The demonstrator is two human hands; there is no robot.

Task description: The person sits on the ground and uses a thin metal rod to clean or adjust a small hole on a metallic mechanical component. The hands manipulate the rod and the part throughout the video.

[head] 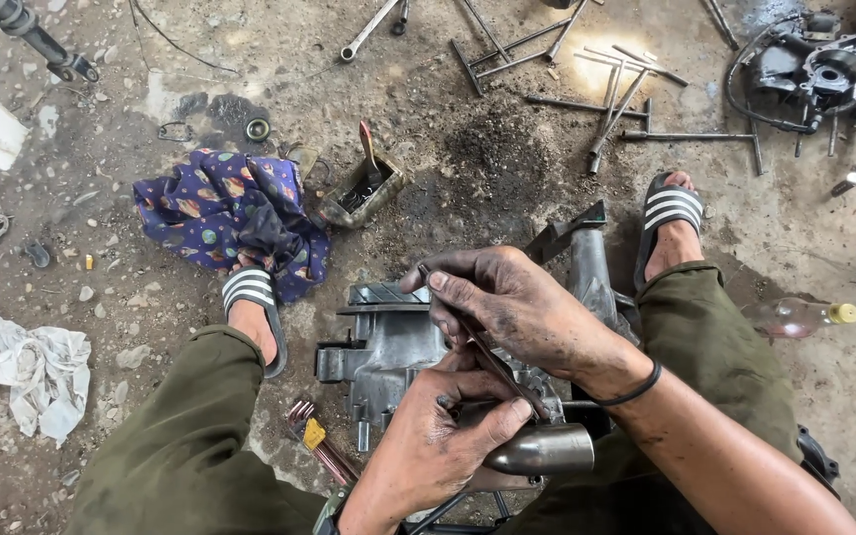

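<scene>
Metal cylinder point(542, 449), smooth and grey, lies nearest me, low between my knees and just in front of the engine casing point(388, 347). My left hand point(438, 446) is wrapped around its near end, thumb over the top, fingers closed on it. A thin dark rod point(482, 352) runs slantwise from the cylinder up toward my right hand point(512, 302); those fingers are pinched shut on the rod's upper part, wrist bent down, forearm coming in from the right with a black band point(636, 388) at the wrist.

How far along, as I judge it: the casing is already off whatever carried it and sits bare on the floor, so stripping is well in hand; the rod is not yet clear of the cylinder. Whether its tip is inside the cylinder, cannot tell.

Beside my left knee, a few copper-coloured rods point(314, 436). Past the casing, a patterned blue cloth point(220, 203) and a small oily tin point(359, 193). Farthest out, long T-handled wrenches point(606, 99) scattered on the dirty floor point(121, 109), another engine part point(829, 69) at far right.
</scene>
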